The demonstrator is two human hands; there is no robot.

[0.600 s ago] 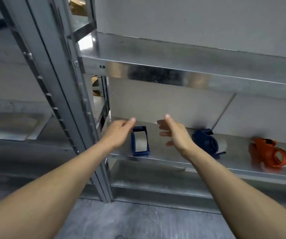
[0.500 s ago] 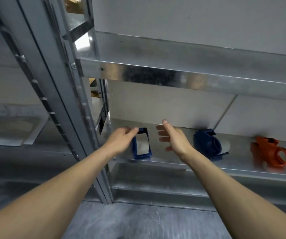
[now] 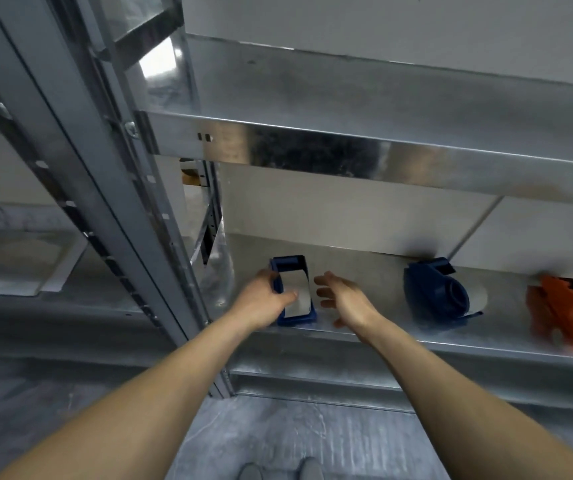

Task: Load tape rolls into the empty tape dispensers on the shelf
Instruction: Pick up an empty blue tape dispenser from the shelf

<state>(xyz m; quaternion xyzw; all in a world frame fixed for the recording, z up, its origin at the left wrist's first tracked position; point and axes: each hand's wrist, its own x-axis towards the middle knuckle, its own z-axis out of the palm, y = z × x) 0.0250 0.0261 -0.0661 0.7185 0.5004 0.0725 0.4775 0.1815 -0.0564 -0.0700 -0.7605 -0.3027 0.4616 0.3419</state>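
Now: my left grip (image 3: 261,299) holds the dispenser (image 3: 299,318), a blue one. The thumb lies across the pale tape (image 3: 297,289) on its face, and the fingers curl round its left side. My right grip (image 3: 347,299) is wide, fingers spread and loosely bent, palm turned toward the dispenser. It is just beside the dispenser's right side, and I read a narrow gap between them.

The dispenser sits on the shelf (image 3: 364,261) near the front edge, its long axis running front to back. The tape is seated inside the dispenser's frame. Whether it is a full roll I cannot tell from this angle.

- Right of the dispenser, well apart: a second dispenser (image 3: 434,292), also blue, set further back, with a pale strip showing at its right.
- Further right again: an orange dispenser (image 3: 562,313), blurred, running to the frame edge.
- Left of the dispenser: the grey upright (image 3: 105,202) of the rack.
- Above the dispenser: the upper shelf (image 3: 347,150), with a shiny front lip.
- Below the dispenser: grey floor (image 3: 278,427).

Both forearms are bare and reach in from the bottom corners.
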